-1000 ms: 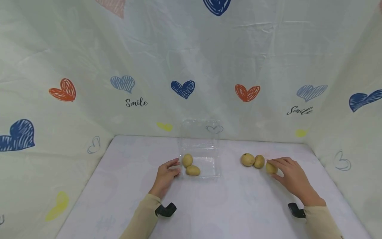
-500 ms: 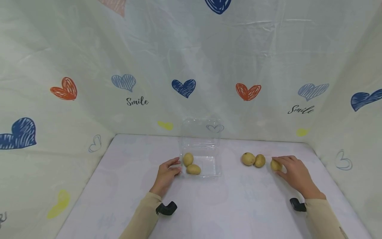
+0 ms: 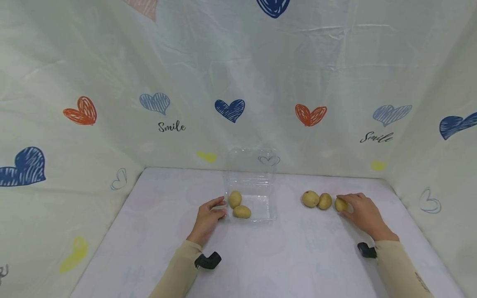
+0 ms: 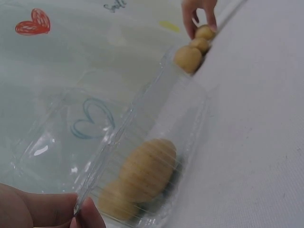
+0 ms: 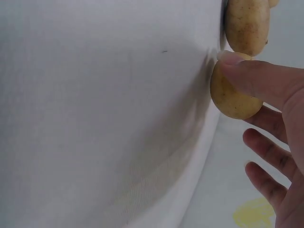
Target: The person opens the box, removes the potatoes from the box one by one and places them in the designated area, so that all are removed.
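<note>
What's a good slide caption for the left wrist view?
Left hand pinches an open clear box, two potatoes inside, three more potatoes beyond.

Clear, glossy, finely ribbed plastic is noted for the container [image 3: 261, 205]. The potatoes [image 3: 310, 199] are covered by smooth, matt, lightly speckled skin. The tabletop [image 3: 287, 256] is faced with matt, fine-grained cloth, by its look. A soft sheen is shown by the creased, plastic-looking backdrop [image 3: 190, 70].

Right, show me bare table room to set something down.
Bare table: between the clear container and the three potatoes, between the sleeves, and left of the left hand. Crowded: the container's left half, holding two potatoes, and around the three potatoes, one pinched by the right hand.
</note>
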`<state>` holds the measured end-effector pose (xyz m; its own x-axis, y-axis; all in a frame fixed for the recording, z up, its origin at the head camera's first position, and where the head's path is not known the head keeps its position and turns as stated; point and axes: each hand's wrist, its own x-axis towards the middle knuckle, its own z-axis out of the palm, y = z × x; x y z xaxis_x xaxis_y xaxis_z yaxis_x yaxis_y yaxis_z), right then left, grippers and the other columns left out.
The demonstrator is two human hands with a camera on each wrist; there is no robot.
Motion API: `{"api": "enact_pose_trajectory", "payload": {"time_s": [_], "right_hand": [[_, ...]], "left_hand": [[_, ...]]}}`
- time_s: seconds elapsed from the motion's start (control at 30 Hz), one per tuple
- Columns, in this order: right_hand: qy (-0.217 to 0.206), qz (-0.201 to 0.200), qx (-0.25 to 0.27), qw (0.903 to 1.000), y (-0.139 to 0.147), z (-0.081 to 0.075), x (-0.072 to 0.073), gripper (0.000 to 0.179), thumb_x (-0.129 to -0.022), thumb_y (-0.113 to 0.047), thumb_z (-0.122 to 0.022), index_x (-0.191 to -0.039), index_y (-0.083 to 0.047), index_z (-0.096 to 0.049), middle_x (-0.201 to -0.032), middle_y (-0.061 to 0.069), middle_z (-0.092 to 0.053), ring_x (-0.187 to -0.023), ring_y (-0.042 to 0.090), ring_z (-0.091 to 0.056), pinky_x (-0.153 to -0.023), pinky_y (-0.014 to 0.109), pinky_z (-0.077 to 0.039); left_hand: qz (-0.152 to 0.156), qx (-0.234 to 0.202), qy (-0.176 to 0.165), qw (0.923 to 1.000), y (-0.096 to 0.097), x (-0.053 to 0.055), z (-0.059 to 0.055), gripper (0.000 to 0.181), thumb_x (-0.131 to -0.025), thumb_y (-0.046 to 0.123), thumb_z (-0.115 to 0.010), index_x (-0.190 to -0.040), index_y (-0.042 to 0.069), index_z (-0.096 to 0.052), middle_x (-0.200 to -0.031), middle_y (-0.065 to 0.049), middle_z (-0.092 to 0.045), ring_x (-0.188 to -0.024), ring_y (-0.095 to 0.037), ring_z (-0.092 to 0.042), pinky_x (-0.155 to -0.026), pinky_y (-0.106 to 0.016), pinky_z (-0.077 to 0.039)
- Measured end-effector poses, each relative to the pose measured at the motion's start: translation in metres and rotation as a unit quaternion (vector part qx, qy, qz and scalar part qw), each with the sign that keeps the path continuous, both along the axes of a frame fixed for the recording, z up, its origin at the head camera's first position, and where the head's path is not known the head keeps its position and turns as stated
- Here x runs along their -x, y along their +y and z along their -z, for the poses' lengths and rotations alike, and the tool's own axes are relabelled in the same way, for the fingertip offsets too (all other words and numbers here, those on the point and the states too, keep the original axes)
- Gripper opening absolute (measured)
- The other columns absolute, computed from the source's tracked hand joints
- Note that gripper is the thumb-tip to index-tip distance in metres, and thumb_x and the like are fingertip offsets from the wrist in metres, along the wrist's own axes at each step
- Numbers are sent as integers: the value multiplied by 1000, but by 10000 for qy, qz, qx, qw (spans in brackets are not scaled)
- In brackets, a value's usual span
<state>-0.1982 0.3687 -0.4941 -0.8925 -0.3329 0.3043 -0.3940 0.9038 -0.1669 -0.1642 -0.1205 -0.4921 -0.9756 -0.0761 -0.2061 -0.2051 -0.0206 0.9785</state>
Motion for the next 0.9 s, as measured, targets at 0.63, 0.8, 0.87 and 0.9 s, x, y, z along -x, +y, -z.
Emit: {"api": "enact_pose_trajectory", "payload": {"time_s": [0.63,0.8,0.87,0.9], "right_hand": [[-354,88,107,9993,-5,3,8,50,-78,-6,-92,-121,8,-72,-116,26,-74,-105,49,-64,-88,64,-54],[-456,104,83,9989,-5,3,8,51,-80,-9,-90,-124,8,-71,-119,26,-73,-108,49,-64,-90,64,-53],[-502,112,71,9986,-5,2,8,51,-81,-9,-90,-125,8,-70,-121,27,-73,-109,50,-63,-92,65,-53],[-511,107,67,9986,-5,1,8,52,-81,-9,-90,-125,8,-70,-121,27,-72,-109,51,-63,-92,65,-53]], "left_hand": [[53,-117,130,9998,0,1,4,47,-97,-13,-63,-143,-13,-56,-135,-30,-59,-88,-11,-64,-76,-20,-56],[44,-191,177,9997,-1,2,5,47,-97,-14,-62,-143,-15,-55,-134,-31,-59,-87,-10,-64,-75,-19,-56],[44,-211,181,9996,-1,2,5,47,-97,-14,-62,-143,-15,-55,-134,-31,-59,-86,-10,-64,-75,-19,-56],[51,-209,185,9996,-1,2,5,46,-97,-14,-62,-143,-15,-55,-134,-31,-59,-86,-10,-64,-74,-19,-56]]}}
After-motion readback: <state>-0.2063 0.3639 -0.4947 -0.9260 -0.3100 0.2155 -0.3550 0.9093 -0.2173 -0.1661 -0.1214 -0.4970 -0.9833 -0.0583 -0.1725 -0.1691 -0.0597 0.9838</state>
